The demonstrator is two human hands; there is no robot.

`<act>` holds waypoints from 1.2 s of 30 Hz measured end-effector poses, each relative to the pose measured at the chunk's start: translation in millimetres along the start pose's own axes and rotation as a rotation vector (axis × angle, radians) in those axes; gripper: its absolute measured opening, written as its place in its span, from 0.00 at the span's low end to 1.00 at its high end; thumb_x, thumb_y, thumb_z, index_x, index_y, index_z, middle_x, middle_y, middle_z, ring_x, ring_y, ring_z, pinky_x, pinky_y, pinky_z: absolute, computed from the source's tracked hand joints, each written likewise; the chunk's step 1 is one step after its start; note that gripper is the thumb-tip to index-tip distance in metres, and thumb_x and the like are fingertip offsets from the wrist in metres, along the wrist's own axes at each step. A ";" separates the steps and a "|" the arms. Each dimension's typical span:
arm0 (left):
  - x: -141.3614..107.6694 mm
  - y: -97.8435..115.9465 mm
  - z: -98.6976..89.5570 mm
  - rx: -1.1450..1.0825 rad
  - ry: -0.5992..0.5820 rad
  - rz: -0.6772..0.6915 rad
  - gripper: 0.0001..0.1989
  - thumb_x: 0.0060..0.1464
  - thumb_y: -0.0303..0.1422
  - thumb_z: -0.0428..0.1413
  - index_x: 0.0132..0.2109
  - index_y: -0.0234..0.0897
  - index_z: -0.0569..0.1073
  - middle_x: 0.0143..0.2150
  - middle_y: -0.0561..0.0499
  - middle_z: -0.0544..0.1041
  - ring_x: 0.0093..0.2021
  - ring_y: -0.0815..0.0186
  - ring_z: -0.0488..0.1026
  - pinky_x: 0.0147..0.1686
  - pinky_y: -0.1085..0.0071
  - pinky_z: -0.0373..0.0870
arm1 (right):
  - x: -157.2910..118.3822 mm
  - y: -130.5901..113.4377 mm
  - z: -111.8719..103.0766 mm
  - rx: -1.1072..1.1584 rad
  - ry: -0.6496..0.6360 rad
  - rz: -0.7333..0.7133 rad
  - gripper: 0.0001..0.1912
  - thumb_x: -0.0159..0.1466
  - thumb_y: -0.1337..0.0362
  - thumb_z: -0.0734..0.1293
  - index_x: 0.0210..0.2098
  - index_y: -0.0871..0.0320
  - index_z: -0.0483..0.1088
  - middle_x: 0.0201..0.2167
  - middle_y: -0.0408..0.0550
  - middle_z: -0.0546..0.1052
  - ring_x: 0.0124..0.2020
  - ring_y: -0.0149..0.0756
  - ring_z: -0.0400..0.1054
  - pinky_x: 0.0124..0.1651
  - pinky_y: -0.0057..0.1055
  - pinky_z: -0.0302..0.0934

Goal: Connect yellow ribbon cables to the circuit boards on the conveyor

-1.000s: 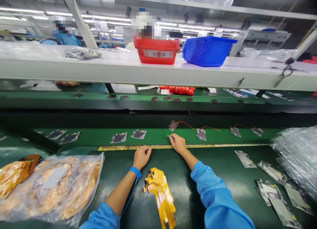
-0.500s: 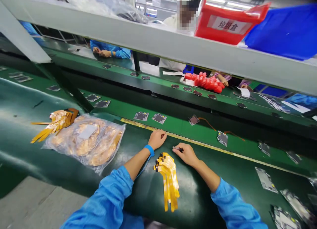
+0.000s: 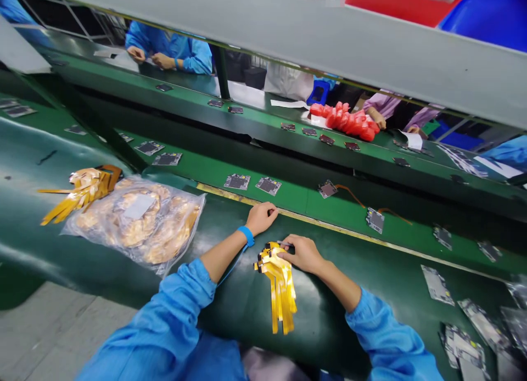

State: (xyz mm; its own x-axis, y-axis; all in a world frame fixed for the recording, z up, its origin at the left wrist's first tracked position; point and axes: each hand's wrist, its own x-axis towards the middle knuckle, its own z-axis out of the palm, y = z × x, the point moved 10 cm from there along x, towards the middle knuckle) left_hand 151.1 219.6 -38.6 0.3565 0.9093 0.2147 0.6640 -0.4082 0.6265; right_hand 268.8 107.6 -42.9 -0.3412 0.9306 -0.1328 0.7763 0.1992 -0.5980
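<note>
Right hand [image 3: 303, 253], pinched on thin tool [image 3: 284, 243], now withdrawn from belt edge onto yellow flex cables [image 3: 279, 282]; left hand [image 3: 261, 217] loosely curled, empty.

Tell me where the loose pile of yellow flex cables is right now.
In the head view, the pile of yellow flex cables lies low and central on the dark green table, between the forearms, its top end under the right hand; the left hand rests just beyond it.

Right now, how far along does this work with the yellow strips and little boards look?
Done: two boards on the green belt already carry orange cables. In hand: the right hand touches the top of the yellow strip pile; the left hand rests closed at the belt edge. Left: bare boards upstream and the pile.
</note>
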 end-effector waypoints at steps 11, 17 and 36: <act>58.9 -26.4 15.4 0.402 -0.355 0.165 0.27 0.65 0.33 0.46 0.70 0.44 0.64 0.76 0.45 0.56 0.75 0.48 0.50 0.69 0.40 0.49 | -2.0 3.7 -1.7 0.233 -0.002 -0.055 0.10 0.67 0.55 0.70 0.35 0.51 0.81 0.38 0.46 0.83 0.39 0.37 0.76 0.41 0.29 0.62; 46.0 -8.1 16.4 0.449 -0.278 0.189 0.27 0.65 0.34 0.47 0.69 0.41 0.65 0.74 0.40 0.59 0.70 0.44 0.57 0.66 0.42 0.54 | 7.4 22.2 -6.1 0.545 0.040 -0.006 0.19 0.64 0.47 0.71 0.34 0.56 0.82 0.32 0.48 0.83 0.34 0.39 0.75 0.38 0.31 0.66; 115.5 9.7 36.9 0.421 -0.296 0.012 0.10 0.54 0.40 0.60 0.36 0.39 0.80 0.47 0.42 0.76 0.51 0.51 0.71 0.46 0.60 0.72 | 99.1 128.7 -76.8 0.391 0.514 0.289 0.20 0.61 0.48 0.67 0.36 0.60 0.80 0.26 0.45 0.78 0.27 0.34 0.66 0.31 0.28 0.58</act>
State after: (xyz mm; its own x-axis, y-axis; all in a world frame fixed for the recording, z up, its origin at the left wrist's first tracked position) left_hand 223.1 317.7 -35.4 0.4963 0.8672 -0.0393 0.8438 -0.4713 0.2566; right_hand 375.6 249.0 -72.3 0.2181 0.9759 0.0031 0.5177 -0.1129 -0.8481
